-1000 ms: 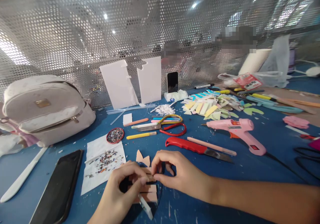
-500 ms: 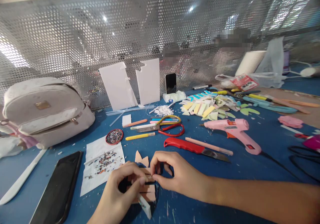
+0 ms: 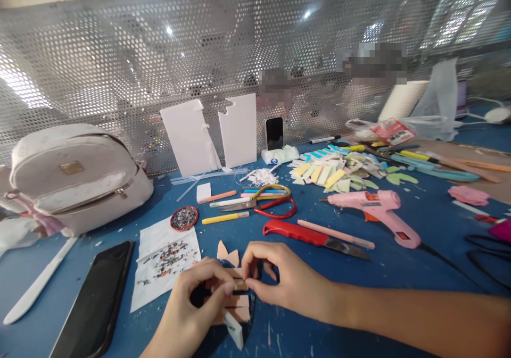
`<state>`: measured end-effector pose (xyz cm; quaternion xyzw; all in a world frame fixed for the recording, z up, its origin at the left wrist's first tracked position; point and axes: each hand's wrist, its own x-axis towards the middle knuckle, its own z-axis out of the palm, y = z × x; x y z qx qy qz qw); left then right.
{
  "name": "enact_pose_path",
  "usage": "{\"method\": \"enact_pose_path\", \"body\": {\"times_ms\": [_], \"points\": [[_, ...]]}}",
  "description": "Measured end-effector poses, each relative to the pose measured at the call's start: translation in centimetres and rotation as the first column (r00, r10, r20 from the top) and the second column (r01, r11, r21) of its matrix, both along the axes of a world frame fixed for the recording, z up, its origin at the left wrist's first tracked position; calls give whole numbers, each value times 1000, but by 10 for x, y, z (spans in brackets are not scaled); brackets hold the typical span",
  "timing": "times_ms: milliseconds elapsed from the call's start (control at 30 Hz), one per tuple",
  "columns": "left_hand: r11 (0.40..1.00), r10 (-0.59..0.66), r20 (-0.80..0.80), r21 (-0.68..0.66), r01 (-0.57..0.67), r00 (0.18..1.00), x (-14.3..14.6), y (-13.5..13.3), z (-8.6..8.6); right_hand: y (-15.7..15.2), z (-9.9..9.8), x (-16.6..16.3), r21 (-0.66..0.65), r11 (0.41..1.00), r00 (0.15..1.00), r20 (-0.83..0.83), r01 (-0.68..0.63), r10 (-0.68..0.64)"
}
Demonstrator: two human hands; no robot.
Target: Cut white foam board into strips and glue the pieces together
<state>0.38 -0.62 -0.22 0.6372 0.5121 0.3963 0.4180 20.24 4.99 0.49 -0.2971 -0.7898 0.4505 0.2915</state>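
Observation:
My left hand (image 3: 205,294) is closed in a pinch on one end of a small peach strip (image 3: 239,284). At its other end, the thumb and finger of my right hand (image 3: 279,275) are pinched together on the same strip. Beneath the fingers lie more peach strips (image 3: 239,314), side by side over something dark that my left hand partly hides. A peach piece with pointed tips (image 3: 228,254) lies just beyond them. Below my left thumb a small white block (image 3: 233,330) sticks out at a tilt.
Beyond my hands lie a red-handled knife (image 3: 297,233), scissors (image 3: 275,201) and several markers. To the right is a pink glue gun (image 3: 375,209). A phone (image 3: 93,299), a paper sheet with beads (image 3: 139,294) and a backpack (image 3: 75,177) are on the left; coloured paper scraps (image 3: 335,169) lie further back.
The whole view has shifted very slightly. Both hands stay pinched at the peach strip, with almost no visible movement.

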Motion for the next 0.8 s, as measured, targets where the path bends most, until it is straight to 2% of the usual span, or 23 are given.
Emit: {"method": "enact_pose_path", "body": {"times_ms": [467,800], "points": [[1000,5,-46,9,-4,999,0,0,2,-1,2,0,-9,1000,1000,3,0,0],[999,9,7,-43,-9,1000,-1,0,-1,0,2,1,-66,997,999,-21,-34,32]]}}
